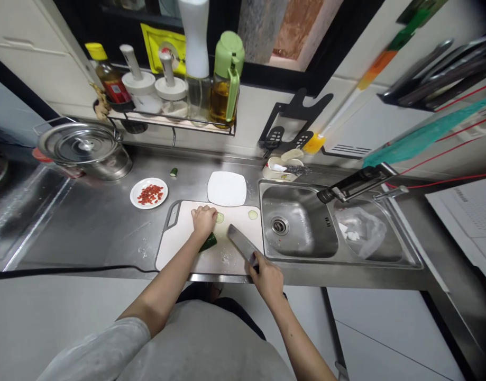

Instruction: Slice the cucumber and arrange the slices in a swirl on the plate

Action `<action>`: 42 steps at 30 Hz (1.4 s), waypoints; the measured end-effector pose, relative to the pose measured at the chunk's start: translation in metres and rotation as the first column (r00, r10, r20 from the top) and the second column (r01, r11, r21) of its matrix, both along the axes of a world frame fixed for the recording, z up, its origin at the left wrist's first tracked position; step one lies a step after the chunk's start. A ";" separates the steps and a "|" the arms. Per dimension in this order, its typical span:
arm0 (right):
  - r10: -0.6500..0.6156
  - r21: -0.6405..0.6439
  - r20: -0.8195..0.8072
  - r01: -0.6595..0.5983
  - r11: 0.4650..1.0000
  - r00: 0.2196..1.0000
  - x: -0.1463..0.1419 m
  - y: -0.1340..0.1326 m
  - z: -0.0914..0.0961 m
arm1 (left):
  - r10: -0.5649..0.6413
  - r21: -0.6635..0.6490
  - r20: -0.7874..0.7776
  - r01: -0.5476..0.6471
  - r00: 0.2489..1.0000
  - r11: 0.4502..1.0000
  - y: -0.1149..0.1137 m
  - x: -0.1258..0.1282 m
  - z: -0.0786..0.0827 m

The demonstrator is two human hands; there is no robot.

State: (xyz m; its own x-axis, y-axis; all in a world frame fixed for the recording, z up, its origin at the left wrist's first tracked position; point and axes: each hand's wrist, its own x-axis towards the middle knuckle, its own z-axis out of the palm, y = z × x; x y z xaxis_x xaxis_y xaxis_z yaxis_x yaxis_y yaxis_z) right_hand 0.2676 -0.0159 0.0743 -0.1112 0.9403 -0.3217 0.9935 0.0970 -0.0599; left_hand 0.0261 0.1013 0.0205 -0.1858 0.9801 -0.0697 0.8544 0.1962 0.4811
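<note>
At the chopping board's (179, 246) one o'clock, the left hand (203, 220) is bunching its fingers by a cucumber slice (220, 217), pinch unclear; the right hand (267, 279) is gripping the kitchen knife (241, 242) toward four o'clock, best staying clear of those fingers.

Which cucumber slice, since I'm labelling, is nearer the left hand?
The left slice, beside the left hand; the right slice lies by the right edge of the cutting board.

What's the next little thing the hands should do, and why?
Maybe the left hand should slide the near cucumber slice aside. That slice lies right by it, and the right hand's knife is apart from it. This might leave clearer room for the dark green cucumber piece on the cutting board.
</note>
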 end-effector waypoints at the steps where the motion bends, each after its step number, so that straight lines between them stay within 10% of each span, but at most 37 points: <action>1: -0.008 -0.016 -0.001 0.008 1.000 1.000 -0.001 0.001 0.000 | 0.021 0.007 0.014 -0.021 1.000 1.000 0.000 -0.001 0.000; 8: -0.085 -0.152 -0.037 0.078 0.985 0.996 -0.007 0.006 0.004 | 0.227 0.203 0.346 -0.309 0.910 0.929 -0.034 -0.026 0.000; 18: -0.040 -0.223 -0.144 0.006 0.975 0.989 -0.026 0.014 0.012 | -0.225 0.446 0.244 0.097 0.943 0.890 -0.103 -0.024 -0.007; 42: 0.117 -0.348 -0.155 -0.165 0.923 0.981 -0.068 0.007 0.035 | -0.254 0.392 0.128 0.186 0.959 0.901 -0.104 -0.026 -0.021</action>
State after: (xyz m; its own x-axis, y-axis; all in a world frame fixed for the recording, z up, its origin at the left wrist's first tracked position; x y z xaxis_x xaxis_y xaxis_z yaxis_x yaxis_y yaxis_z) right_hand 0.1994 -0.0094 0.1092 -0.2969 0.7367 -0.6076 0.9525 0.1833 -0.2432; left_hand 0.0001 -0.0026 -0.0001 0.0192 0.9547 0.2968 0.7522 -0.2094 0.6248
